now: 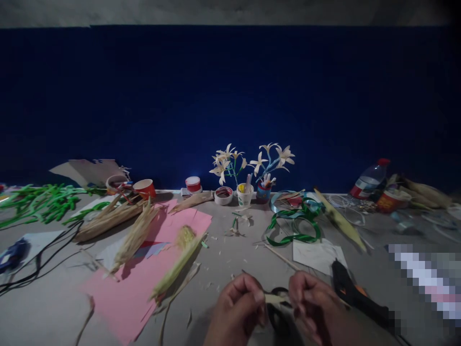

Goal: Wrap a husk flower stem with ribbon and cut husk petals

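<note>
My left hand (238, 307) and my right hand (312, 302) are close together at the bottom centre, low over the grey table (50, 307). Both are pinched on a small pale strip of corn husk (275, 298) that spans between their fingertips. A dark scissors-like tool (280, 315) lies just under the hands, partly hidden. A black glue gun (351, 293) lies right of my right hand. A thin wooden stick (281, 258) lies just beyond the hands.
A pink paper sheet (137, 288) holds corn husk bundles (133, 238) at left. Green ribbon (293, 226) coils at centre right. Husk flowers (252, 163), small cups (245, 194) and a bottle (369, 180) stand along the blue wall. Black cables (39, 262) run at far left.
</note>
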`<move>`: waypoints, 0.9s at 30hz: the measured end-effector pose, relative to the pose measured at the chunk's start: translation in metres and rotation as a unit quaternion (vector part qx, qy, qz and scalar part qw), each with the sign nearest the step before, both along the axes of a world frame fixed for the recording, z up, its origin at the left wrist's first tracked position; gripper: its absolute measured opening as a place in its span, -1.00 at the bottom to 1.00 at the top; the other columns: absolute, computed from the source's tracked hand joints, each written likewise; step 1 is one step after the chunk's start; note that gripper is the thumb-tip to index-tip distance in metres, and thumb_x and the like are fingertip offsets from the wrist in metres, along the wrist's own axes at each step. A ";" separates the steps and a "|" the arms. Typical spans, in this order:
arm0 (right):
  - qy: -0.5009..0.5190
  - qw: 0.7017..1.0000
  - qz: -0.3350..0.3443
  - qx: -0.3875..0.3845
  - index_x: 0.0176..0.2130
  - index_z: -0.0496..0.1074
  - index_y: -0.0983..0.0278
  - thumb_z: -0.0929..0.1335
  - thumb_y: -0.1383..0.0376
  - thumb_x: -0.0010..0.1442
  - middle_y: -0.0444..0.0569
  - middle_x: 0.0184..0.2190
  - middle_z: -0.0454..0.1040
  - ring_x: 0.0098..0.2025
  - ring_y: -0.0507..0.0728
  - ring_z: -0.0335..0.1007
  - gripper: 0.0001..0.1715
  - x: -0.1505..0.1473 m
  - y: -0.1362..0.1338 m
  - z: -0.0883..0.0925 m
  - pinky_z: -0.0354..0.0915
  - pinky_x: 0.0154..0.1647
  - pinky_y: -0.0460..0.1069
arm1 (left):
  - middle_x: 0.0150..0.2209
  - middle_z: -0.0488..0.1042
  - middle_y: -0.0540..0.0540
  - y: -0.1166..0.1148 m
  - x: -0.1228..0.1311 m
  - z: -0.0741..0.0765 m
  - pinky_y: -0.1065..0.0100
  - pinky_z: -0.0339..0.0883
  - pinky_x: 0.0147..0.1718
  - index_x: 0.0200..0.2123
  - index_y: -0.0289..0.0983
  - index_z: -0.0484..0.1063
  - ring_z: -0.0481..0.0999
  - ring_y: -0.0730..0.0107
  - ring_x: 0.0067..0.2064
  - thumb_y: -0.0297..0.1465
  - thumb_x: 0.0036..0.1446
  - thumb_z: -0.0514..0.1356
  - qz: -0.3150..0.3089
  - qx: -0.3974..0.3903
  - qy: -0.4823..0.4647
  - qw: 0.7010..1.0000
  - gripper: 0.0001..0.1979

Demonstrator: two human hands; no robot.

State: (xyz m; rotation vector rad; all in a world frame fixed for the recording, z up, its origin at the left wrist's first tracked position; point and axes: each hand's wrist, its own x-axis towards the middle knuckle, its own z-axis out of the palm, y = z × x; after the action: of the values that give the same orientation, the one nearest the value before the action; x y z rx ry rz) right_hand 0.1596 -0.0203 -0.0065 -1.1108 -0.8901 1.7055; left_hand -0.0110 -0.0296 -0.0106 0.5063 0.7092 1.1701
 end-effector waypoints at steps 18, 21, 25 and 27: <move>-0.222 0.894 -0.064 0.383 -0.28 0.45 0.19 0.35 0.40 0.09 -0.10 -0.42 0.47 -0.48 0.05 0.43 -0.84 0.004 -0.007 0.013 0.39 -0.52 -0.11 | -0.67 0.37 0.08 -0.002 -0.004 0.008 0.47 0.03 -0.55 -0.60 -0.31 0.37 0.28 0.57 -0.61 -0.35 -0.18 0.46 0.016 -0.008 -0.033 0.999 -0.69; -0.383 0.700 -0.041 0.602 -0.11 0.44 0.21 0.32 0.50 0.08 0.02 -0.26 0.57 -0.24 0.14 0.52 -0.63 -0.008 -0.006 0.018 0.46 -0.24 -0.03 | -0.73 0.33 0.08 -0.001 0.000 0.008 0.47 0.00 -0.57 -0.62 -0.30 0.34 0.23 0.58 -0.66 -0.31 -0.22 0.45 -0.019 -0.009 -0.046 0.999 -0.67; -0.420 0.636 -0.036 0.646 -0.21 0.42 0.25 0.25 0.49 0.22 -0.02 -0.41 0.60 -0.37 0.10 0.53 -0.77 -0.012 0.002 0.018 0.46 -0.33 -0.05 | -0.73 0.32 0.08 0.001 0.002 0.005 0.47 0.01 -0.60 -0.62 -0.29 0.33 0.22 0.59 -0.68 -0.32 -0.21 0.41 -0.031 -0.011 -0.030 0.999 -0.70; -0.438 0.604 -0.040 0.664 -0.15 0.42 0.28 0.24 0.47 0.25 0.01 -0.39 0.63 -0.36 0.11 0.56 -0.76 -0.010 0.004 0.018 0.48 -0.30 -0.04 | -0.74 0.32 0.08 0.002 0.002 0.001 0.48 0.01 -0.62 -0.62 -0.29 0.33 0.22 0.59 -0.70 -0.33 -0.21 0.39 -0.031 -0.011 -0.023 0.999 -0.73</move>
State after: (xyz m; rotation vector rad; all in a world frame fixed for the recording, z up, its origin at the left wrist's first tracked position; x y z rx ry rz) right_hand 0.1501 -0.0162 0.0111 -0.7265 -2.1153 -0.0920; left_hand -0.0091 -0.0274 -0.0093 0.4784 0.6628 1.1118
